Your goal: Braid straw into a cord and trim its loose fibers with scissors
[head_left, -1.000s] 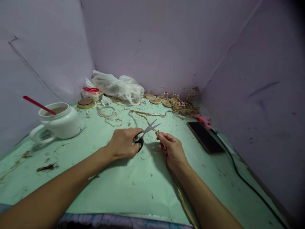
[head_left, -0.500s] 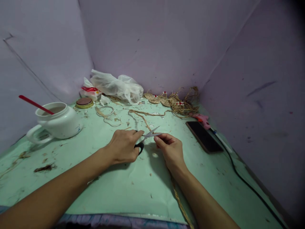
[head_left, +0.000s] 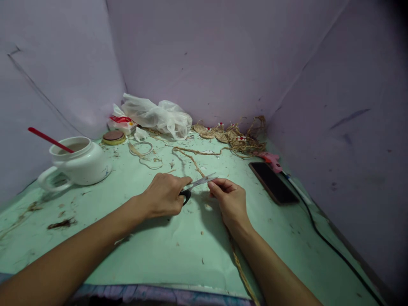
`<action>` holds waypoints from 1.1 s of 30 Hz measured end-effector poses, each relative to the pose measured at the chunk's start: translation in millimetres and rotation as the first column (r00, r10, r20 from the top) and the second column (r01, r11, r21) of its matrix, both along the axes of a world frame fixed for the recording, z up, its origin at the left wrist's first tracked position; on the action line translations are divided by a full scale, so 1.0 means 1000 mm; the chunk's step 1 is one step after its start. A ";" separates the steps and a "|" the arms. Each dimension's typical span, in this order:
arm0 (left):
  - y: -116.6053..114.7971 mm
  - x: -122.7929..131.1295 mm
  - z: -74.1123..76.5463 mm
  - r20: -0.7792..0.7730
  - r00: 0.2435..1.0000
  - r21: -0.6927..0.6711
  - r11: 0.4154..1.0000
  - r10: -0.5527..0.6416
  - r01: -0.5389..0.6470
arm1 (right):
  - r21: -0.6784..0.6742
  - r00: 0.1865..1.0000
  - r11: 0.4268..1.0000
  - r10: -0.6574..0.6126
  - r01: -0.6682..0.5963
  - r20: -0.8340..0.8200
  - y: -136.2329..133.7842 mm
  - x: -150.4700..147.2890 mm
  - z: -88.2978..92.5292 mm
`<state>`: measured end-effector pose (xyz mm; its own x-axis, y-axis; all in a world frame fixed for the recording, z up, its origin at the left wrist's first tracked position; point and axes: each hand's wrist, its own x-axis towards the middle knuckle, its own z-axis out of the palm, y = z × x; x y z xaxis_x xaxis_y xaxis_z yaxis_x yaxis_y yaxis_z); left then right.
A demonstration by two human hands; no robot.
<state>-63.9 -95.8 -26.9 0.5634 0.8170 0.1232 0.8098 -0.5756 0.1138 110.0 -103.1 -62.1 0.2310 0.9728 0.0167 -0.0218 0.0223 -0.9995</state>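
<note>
My left hand (head_left: pixel 164 194) grips small scissors (head_left: pixel 195 186) with black handles; the blades are nearly closed and point right. My right hand (head_left: pixel 230 199) pinches the end of a braided jute cord (head_left: pixel 242 274) right at the blade tips. The braid runs back under my right forearm toward the table's near edge. Another jute strand (head_left: pixel 191 155) lies on the green table (head_left: pixel 165 246) just beyond the scissors.
A white pot (head_left: pixel 79 163) with a red stick stands at the left. A plastic bag (head_left: pixel 156 115), a round tin (head_left: pixel 113 137) and a jute pile (head_left: pixel 236 136) lie at the back. A phone (head_left: pixel 273 182), pink glue gun (head_left: pixel 270 159) and black cable (head_left: pixel 331 246) lie right. Purple walls enclose the table.
The scissor blades, wide apart a second ago, have closed down at the braid end held by my right hand. Both hands stay in nearly the same place.
</note>
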 end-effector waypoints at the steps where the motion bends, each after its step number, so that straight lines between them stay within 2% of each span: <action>1: 0.000 0.000 0.000 0.016 1.000 -0.013 1.000 -0.002 0.002 | 0.001 1.000 1.000 0.000 0.000 -0.006 0.000 0.000 -0.001; 7: 0.001 0.000 0.001 0.089 0.996 -0.093 0.996 -0.007 0.015 | 0.025 0.997 1.000 0.000 0.002 -0.072 0.002 0.002 -0.004; 13: -0.001 0.003 0.005 0.021 0.999 -0.023 0.999 0.047 -0.046 | 0.005 0.998 0.999 0.033 -0.033 -0.049 0.000 -0.001 0.003; 22: 0.002 -0.001 0.004 -0.036 0.999 -0.042 0.999 0.002 -0.003 | -0.006 0.999 0.999 0.047 -0.048 -0.006 -0.002 -0.003 0.005; 29: 0.003 -0.003 0.004 0.012 1.000 -0.087 0.996 -0.001 0.002 | 0.005 0.999 0.999 0.044 -0.044 0.003 0.000 0.000 0.002; 33: 0.006 -0.004 0.001 0.123 0.992 -0.087 0.996 0.027 -0.016 | 0.000 0.999 1.000 0.025 -0.025 -0.039 0.001 0.001 0.000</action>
<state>-67.5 -89.4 -25.7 0.5302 0.8393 0.1199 0.7986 -0.5419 0.2621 110.5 -101.8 -61.6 0.2075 0.9782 0.0080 -0.0615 0.0212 -0.9979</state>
